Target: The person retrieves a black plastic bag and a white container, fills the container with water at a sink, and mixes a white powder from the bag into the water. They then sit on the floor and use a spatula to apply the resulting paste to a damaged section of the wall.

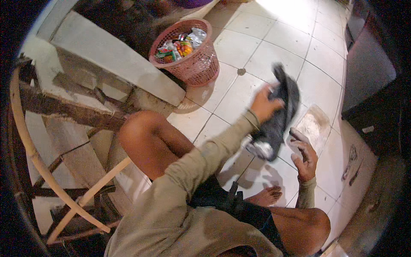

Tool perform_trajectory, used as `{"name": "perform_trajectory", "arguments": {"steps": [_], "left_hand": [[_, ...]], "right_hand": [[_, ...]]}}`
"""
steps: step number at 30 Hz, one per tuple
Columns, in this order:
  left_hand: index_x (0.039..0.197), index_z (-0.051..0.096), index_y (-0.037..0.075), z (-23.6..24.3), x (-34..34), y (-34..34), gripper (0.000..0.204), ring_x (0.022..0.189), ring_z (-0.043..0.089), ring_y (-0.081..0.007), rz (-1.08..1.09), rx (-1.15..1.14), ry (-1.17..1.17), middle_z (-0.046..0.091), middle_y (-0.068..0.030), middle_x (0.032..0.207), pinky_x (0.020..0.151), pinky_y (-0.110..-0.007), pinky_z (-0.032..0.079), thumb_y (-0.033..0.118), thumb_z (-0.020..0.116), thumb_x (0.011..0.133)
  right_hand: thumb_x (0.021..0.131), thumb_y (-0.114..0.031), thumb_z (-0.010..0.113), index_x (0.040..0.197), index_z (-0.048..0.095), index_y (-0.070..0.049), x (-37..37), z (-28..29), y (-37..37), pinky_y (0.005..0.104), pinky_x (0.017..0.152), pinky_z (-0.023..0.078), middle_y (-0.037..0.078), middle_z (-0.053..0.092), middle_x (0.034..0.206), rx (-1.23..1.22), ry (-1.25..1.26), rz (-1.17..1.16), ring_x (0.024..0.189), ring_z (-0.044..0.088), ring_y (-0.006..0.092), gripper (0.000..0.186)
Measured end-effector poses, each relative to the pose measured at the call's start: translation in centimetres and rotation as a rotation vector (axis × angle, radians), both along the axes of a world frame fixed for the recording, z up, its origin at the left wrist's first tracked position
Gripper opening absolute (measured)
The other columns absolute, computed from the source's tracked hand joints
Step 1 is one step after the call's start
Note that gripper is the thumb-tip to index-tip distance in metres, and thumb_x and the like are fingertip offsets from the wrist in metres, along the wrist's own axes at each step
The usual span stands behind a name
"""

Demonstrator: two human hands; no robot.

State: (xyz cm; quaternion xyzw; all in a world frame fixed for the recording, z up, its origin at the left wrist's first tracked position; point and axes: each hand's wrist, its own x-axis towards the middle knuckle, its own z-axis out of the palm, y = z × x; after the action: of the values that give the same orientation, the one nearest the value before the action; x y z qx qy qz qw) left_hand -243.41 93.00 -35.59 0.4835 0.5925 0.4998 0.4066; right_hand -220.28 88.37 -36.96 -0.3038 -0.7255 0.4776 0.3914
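Above the tiled floor, my left hand (pixel 266 105) grips a long black thing (pixel 282 109). It is smeared by motion, with a narrow upper end and a whitish patch at its lower end; its kind cannot be made out. My right hand (pixel 305 159) is held apart from it at the lower right, fingers bent and spread, with greyish, dusty-looking fingertips. Nothing shows in that hand. Just beyond it, a pale, roughly rectangular thing (pixel 314 123) with a whitish surface lies on the floor.
A pink mesh basket (pixel 199 70) with colourful wrappers stands at the upper left, beside a white slab (pixel 115 55). Wooden poles and boards (pixel 64 124) fill the left. Thin tools (pixel 351 162) lie at the right, near a dark cabinet (pixel 368 120). My bare foot (pixel 267 196) rests below.
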Motion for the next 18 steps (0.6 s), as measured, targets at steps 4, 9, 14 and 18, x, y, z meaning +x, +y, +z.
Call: {"name": "perform_trajectory", "arguments": {"steps": [4,9,14,18], "left_hand": [[0.113,0.057,0.005,8.7,-13.7,4.0,0.051,0.098,0.059,-0.0302,0.261,0.344,0.802,0.061,-0.0168,0.103,0.088,-0.035,0.046,0.012,0.067,0.063],[0.111,0.060,0.008,15.8,-33.6,9.6,0.045,0.104,0.056,-0.0272,-0.296,-0.318,1.454,0.061,-0.0110,0.111,0.090,-0.039,0.045,0.009,0.066,0.066],[0.116,0.058,0.019,7.4,-38.2,15.1,0.041,0.113,0.050,-0.0291,-0.721,-0.606,1.970,0.057,-0.0066,0.120,0.097,-0.044,0.039,0.020,0.060,0.076],[0.118,0.053,0.018,-0.8,-49.2,16.9,0.032,0.117,0.046,-0.0273,-0.622,-0.048,2.215,0.056,-0.0100,0.118,0.097,-0.042,0.038,0.023,0.043,0.088]], "right_hand": [[0.082,-0.019,0.056,0.098,0.062,-0.001,0.2,0.2,1.9,0.0359,0.088,0.045,0.015,0.059,0.113,-0.146,0.141,-0.004,0.104,0.057,0.0259,0.025],[0.084,-0.013,0.054,0.097,0.063,0.001,0.7,-1.5,1.1,0.0324,0.081,0.048,0.013,0.063,0.102,-0.351,0.108,0.027,0.093,0.060,0.0214,0.021],[0.086,-0.012,0.054,0.096,0.063,0.001,3.3,-5.7,0.0,0.0321,0.077,0.049,0.013,0.064,0.095,-0.383,-0.172,-0.044,0.088,0.061,0.0206,0.019],[0.086,-0.010,0.053,0.093,0.064,0.001,5.2,-6.8,-0.5,0.0325,0.076,0.050,0.014,0.064,0.092,-0.319,-0.227,-0.075,0.084,0.062,0.0223,0.017]]}}
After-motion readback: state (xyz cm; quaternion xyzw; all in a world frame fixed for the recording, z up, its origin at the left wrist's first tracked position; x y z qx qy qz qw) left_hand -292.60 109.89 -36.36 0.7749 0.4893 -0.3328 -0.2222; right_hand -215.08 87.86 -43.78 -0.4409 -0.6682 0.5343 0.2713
